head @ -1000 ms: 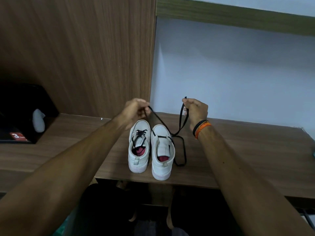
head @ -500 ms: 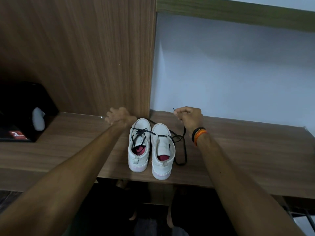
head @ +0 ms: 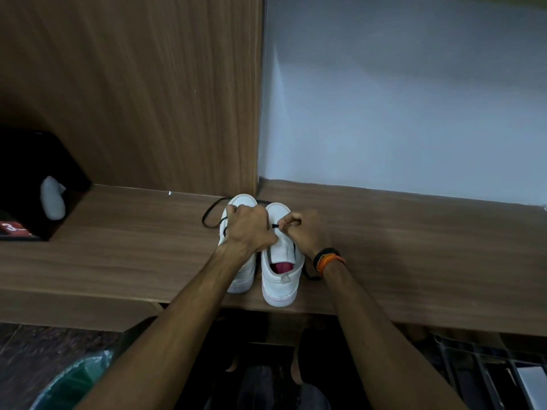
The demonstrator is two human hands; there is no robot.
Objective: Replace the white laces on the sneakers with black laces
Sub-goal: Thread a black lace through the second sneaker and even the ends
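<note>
Both hands clenched on black lace [head: 210, 213]: left hand [head: 248, 229], right hand [head: 305, 230] over right sneaker [head: 279, 279]. Risk: uneven pull skips an eyelet.

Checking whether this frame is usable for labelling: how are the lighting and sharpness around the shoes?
Head view: dim, soft light; the white sneakers stay readable; the black lace is thin against the dark desk; wide-angle bending at edges; hands sharp.
</note>
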